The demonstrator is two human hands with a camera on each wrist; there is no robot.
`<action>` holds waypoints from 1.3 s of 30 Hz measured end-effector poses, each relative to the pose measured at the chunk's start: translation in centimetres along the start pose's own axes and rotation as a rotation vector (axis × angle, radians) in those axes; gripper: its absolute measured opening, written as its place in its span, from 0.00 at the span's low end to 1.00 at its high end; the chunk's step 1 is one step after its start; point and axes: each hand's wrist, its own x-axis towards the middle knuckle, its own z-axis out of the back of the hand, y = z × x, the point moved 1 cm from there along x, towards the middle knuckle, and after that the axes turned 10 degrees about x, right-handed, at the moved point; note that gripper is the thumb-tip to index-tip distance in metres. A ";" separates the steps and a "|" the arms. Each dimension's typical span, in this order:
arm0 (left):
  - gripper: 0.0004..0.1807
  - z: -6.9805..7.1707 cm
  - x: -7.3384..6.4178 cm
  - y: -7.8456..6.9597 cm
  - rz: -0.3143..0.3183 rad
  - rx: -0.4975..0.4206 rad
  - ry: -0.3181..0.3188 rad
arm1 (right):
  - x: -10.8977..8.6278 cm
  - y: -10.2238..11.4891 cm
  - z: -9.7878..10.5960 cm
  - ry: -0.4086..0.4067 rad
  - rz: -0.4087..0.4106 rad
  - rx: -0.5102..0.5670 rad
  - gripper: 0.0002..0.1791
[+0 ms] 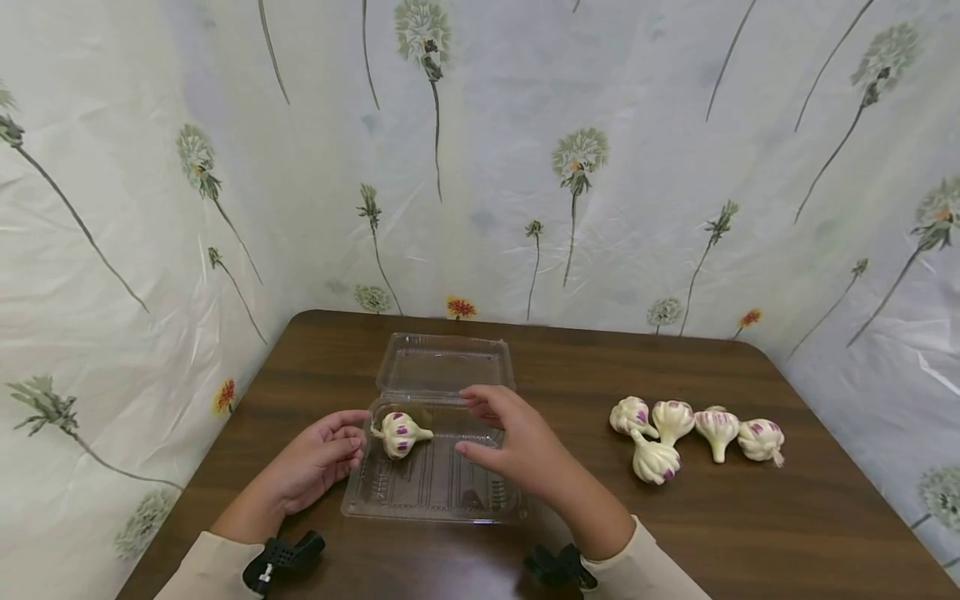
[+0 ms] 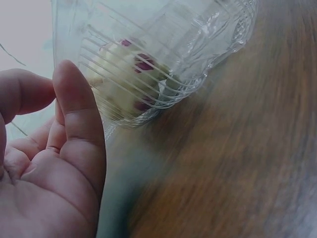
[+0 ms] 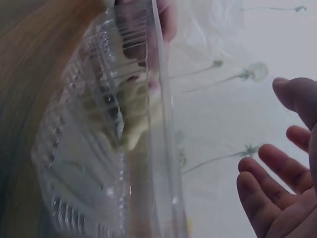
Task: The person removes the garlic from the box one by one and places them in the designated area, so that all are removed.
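Observation:
A clear plastic clamshell container (image 1: 435, 510) lies on the table with its lid folded back, away from me. One garlic bulb (image 1: 399, 434), white with purple patches, lies in its left side, stem pointing right. At the container's left rim is my left hand (image 1: 318, 462), fingers loosely bent and thumb near them. Whether its fingertips touch the rim I cannot tell. My right hand (image 1: 517, 442) hovers over the container's right part, thumb and fingers spread apart, holding nothing. In the right wrist view this hand (image 3: 282, 183) is apart from the container wall (image 3: 166, 124).
Several more garlic bulbs (image 1: 717, 427) lie in a loose group on the right side of the brown wooden table (image 1: 570, 358). A floral curtain (image 1: 487, 167) hangs behind the table and along its sides.

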 end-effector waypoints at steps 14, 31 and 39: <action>0.32 0.1 0.0 0.0 0.006 0.016 -0.007 | 2.7 2.0 -2.1 0.058 -0.046 -0.041 0.34; 0.30 0.0 0.1 -0.1 0.012 0.020 -0.010 | 4.7 1.4 -4.9 0.204 -0.108 -0.159 0.36; 0.30 0.1 0.1 0.0 0.012 0.020 -0.012 | 5.2 0.9 -5.7 0.206 -0.117 -0.184 0.36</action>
